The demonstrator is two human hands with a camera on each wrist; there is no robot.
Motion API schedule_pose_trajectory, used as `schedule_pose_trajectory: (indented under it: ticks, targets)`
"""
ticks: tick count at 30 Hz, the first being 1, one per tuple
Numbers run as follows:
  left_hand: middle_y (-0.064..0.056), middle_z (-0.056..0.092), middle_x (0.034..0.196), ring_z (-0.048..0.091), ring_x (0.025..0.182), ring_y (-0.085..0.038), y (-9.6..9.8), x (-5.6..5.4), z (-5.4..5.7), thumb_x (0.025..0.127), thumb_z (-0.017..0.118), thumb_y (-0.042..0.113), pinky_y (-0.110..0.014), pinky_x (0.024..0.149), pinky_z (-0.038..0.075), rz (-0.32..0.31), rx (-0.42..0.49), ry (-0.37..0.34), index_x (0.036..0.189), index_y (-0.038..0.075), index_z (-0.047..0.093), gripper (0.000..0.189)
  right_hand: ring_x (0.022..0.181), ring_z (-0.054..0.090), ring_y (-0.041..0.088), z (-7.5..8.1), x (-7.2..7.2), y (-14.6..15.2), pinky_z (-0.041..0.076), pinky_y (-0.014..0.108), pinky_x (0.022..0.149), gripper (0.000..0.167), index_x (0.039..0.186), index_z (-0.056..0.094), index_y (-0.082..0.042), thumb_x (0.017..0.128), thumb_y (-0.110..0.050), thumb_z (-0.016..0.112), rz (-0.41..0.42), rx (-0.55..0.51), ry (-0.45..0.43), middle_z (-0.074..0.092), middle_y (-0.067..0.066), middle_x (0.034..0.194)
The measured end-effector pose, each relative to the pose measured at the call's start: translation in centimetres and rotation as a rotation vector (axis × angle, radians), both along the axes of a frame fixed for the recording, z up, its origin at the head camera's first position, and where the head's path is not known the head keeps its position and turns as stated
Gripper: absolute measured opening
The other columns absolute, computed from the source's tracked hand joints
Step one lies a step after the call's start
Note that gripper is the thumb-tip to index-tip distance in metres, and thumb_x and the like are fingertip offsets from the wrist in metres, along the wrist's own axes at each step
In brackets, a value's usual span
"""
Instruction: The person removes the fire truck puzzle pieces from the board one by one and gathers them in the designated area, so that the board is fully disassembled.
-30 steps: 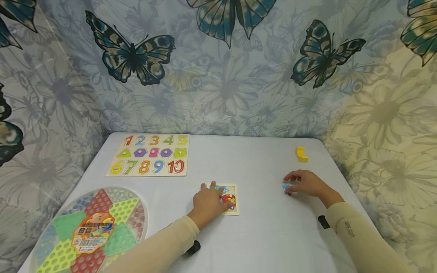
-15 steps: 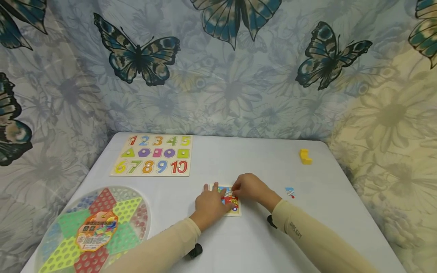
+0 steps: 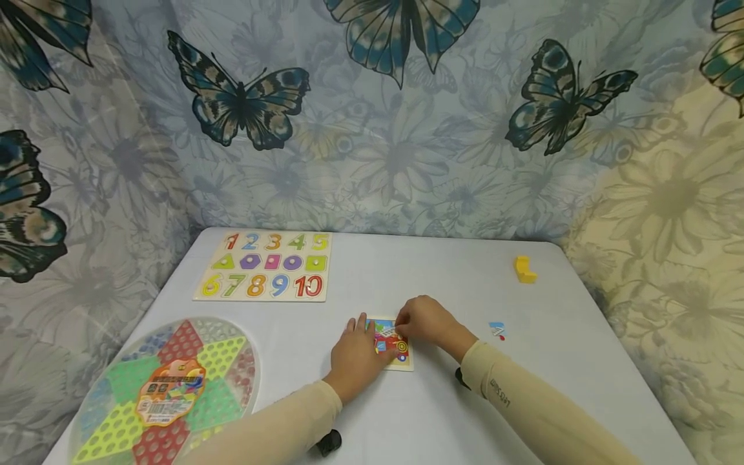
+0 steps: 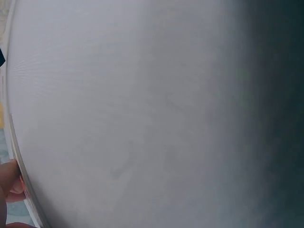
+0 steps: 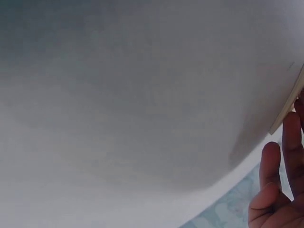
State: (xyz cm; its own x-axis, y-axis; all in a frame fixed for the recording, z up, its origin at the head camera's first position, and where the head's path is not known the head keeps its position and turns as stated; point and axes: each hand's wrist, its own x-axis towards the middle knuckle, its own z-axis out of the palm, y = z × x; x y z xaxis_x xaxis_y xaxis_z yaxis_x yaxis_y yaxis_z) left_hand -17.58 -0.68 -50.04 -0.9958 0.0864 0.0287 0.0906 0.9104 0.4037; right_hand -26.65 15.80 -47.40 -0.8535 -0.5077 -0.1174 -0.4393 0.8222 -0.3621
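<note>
A small wooden picture puzzle [image 3: 401,367] with a red vehicle on it lies at the middle of the table. My left hand [image 3: 354,355] rests on its left side, fingers extended and thumb across the picture. At the upper right of the puzzle, my right hand [image 3: 427,320] pinches a puzzle piece down at the picture, the piece mostly hidden by the fingertips. One loose puzzle piece [image 3: 496,330], blue with white and red, lies to the right. In the right wrist view, fingers [image 5: 270,164] show beside the puzzle's edge.
Back left lies a number-and-shape board [image 3: 261,266]. A round Chinese checkers board [image 3: 174,394] with an orange label is at the front left. A yellow angular block [image 3: 524,270] stands at the back right. Butterfly-patterned cloth [image 3: 372,161] walls the table's far side.
My right hand has come left from the loose pieces to the puzzle's upper right, leaving one piece behind. My left hand stays on the puzzle. The head view has shifted slightly.
</note>
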Motion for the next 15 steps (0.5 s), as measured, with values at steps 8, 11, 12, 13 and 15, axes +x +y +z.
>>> schedule_pose_trajectory:
  ticks: [8, 11, 12, 13, 15]
  targets:
    - [-0.019, 0.045, 0.146, 0.040, 0.135, -0.038, 0.04, -0.04, -0.21, 0.084, 0.066, 0.061, -0.047, 0.100, 0.043, 0.008, -0.006, -0.004, 0.136, -0.001, 0.056, 0.082, 0.081, 0.061, 0.010, -0.07, -0.30, 0.09, 0.038, 0.041, 0.104, 0.003, 0.082, 0.079, -0.020, 0.081, -0.021, 0.081, 0.040, -0.012, 0.008, 0.067, -0.013, 0.080]
    - [-0.019, 0.045, 0.146, 0.039, 0.135, -0.038, 0.07, -0.29, -0.27, 0.084, 0.066, 0.061, -0.047, 0.100, 0.044, 0.013, -0.014, -0.019, 0.137, -0.001, 0.056, 0.082, 0.079, 0.059, 0.009, -0.12, -0.46, 0.06, 0.046, 0.037, 0.094, 0.003, 0.080, 0.078, -0.019, 0.081, -0.021, 0.081, 0.067, -0.011, 0.020, 0.066, -0.013, 0.077]
    - [-0.018, 0.045, 0.147, 0.039, 0.136, -0.038, 0.10, -0.36, -0.28, 0.084, 0.065, 0.062, -0.047, 0.099, 0.044, 0.016, -0.019, -0.028, 0.137, 0.000, 0.055, 0.082, 0.078, 0.058, 0.009, -0.12, -0.51, 0.05, 0.047, 0.035, 0.089, 0.004, 0.079, 0.077, -0.019, 0.081, -0.021, 0.080, 0.075, -0.013, 0.022, 0.065, -0.014, 0.076]
    - [-0.018, 0.044, 0.147, 0.039, 0.136, -0.037, 0.12, -0.45, -0.27, 0.084, 0.065, 0.063, -0.048, 0.099, 0.044, 0.019, -0.025, -0.039, 0.137, 0.001, 0.055, 0.082, 0.077, 0.057, 0.009, -0.12, -0.58, 0.03, 0.048, 0.034, 0.085, 0.004, 0.079, 0.077, -0.019, 0.081, -0.021, 0.080, 0.083, -0.010, 0.025, 0.065, -0.014, 0.075]
    - [-0.018, 0.044, 0.147, 0.039, 0.136, -0.037, 0.14, -0.56, -0.17, 0.083, 0.066, 0.063, -0.048, 0.097, 0.046, 0.022, -0.030, -0.054, 0.137, 0.001, 0.056, 0.083, 0.076, 0.055, 0.009, -0.04, -0.64, -0.03, 0.049, 0.031, 0.077, 0.006, 0.077, 0.076, -0.019, 0.081, -0.021, 0.080, 0.095, -0.009, 0.030, 0.063, -0.014, 0.073]
